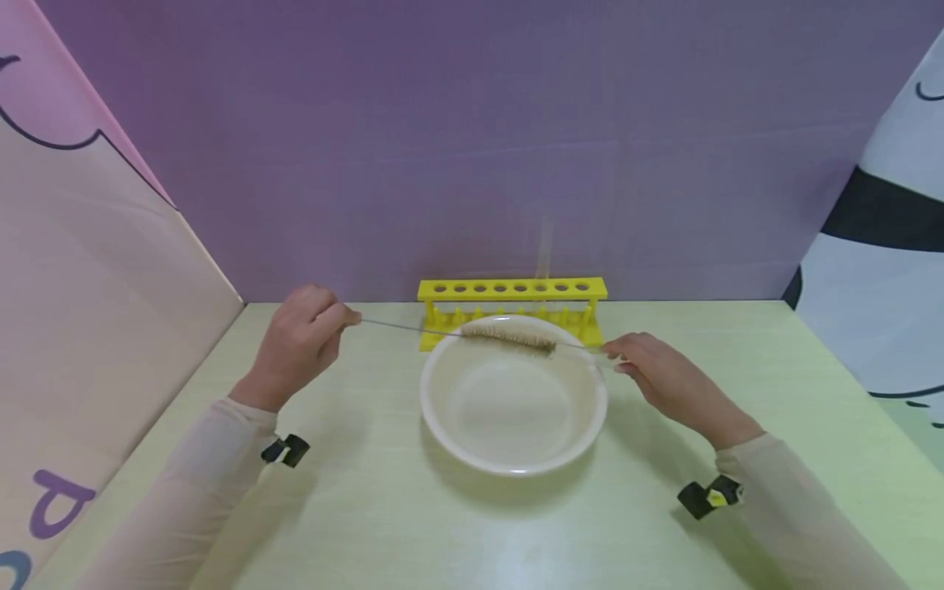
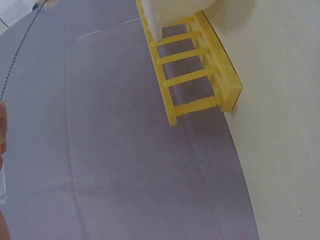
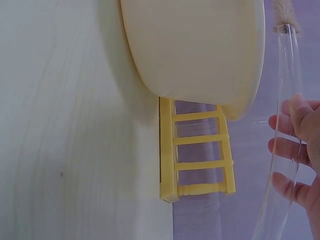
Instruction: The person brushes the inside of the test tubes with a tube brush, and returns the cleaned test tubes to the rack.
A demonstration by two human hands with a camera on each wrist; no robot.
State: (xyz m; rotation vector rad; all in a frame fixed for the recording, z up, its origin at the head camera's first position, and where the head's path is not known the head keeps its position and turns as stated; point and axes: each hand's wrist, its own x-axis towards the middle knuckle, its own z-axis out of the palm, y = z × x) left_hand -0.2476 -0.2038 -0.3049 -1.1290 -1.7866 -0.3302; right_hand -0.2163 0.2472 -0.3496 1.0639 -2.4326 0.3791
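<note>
My left hand point(image 1: 298, 344) pinches the thin twisted wire handle point(image 1: 401, 326) of a test tube brush. Its brown bristles point(image 1: 509, 338) extend over the far part of a white basin point(image 1: 509, 467). In my right hand point(image 1: 664, 381) is a clear glass test tube point(image 3: 285, 75), gripped between thumb and fingers. The tube's mouth points left and meets the bristle end in the right wrist view. At the left wrist view's edge, the left fingers point(image 2: 2, 130) show only partly, with a clear edge beneath them that I cannot identify.
Behind the basin stands a yellow test tube rack point(image 1: 512, 288), partly hidden by the rim. One clear tube point(image 1: 544, 246) stands upright in it. A purple backdrop point(image 1: 472, 147) rises behind the pale table point(image 1: 369, 508), with printed panels at both sides.
</note>
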